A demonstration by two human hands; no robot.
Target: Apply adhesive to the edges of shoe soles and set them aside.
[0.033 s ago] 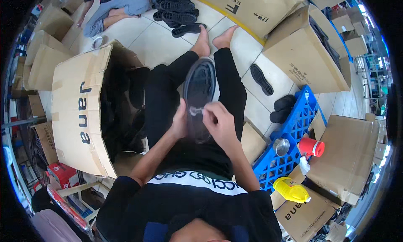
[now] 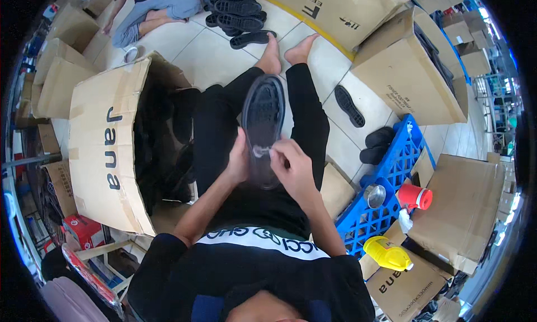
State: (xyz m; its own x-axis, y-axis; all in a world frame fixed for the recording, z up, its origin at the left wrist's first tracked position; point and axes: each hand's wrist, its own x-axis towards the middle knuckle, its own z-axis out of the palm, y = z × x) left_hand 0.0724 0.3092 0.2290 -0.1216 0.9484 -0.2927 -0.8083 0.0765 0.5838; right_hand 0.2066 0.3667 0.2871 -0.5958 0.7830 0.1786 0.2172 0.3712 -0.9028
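Note:
A black shoe sole [image 2: 262,112] stands lengthwise over my lap, its lower half blurred. My left hand [image 2: 239,160] grips it along the left edge, with the fingers partly hidden behind it. Across the sole's middle, my right hand [image 2: 291,162] has thumb and forefinger pinched together beside a small whitish patch [image 2: 260,151]. What sits in that pinch, if anything, is too small to make out.
At my left, an open carton [image 2: 103,148] holds dark items. A blue plastic crate [image 2: 386,179] stands right, near a red jug [image 2: 415,196] and a yellow bottle [image 2: 387,253]. A loose sole [image 2: 349,106] lies on the tiles; stacked soles [image 2: 238,14] and another person [image 2: 162,12] are ahead.
The sole has shifted slightly left at its top. My right hand has moved only a little, and my left hand keeps its grip.

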